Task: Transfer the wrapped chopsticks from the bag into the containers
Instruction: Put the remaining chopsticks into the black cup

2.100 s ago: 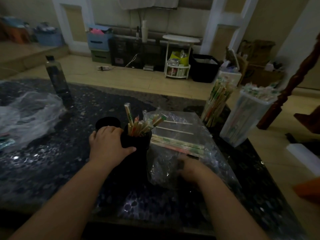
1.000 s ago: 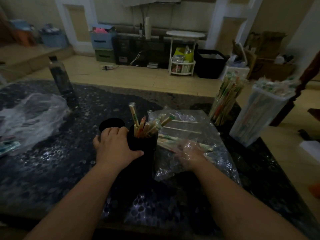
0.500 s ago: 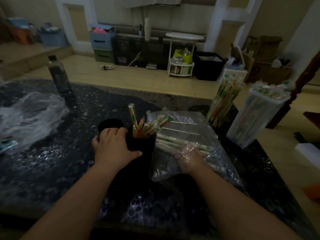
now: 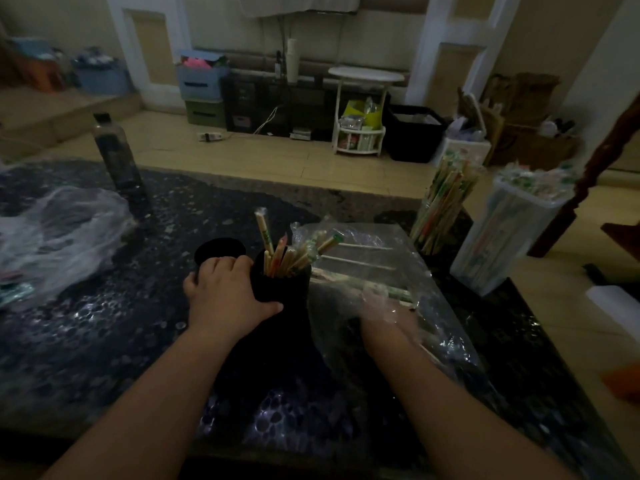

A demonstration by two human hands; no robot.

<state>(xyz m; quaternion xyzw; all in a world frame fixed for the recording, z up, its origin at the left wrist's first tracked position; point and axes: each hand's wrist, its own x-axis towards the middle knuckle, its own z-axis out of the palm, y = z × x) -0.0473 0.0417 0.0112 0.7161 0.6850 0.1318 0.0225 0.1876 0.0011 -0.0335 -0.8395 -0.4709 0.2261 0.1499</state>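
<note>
Green print, chopstick wrappers [image 4: 264,231], illeg.

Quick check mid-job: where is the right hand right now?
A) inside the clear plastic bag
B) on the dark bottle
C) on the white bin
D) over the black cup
A: the right hand shows through the film of the clear plastic bag, next to the wrapped chopsticks lying inside it, while the left hand grips the black cup.

Left hand [image 4: 227,299] curled; right hand [image 4: 386,322] half-hidden.
</note>
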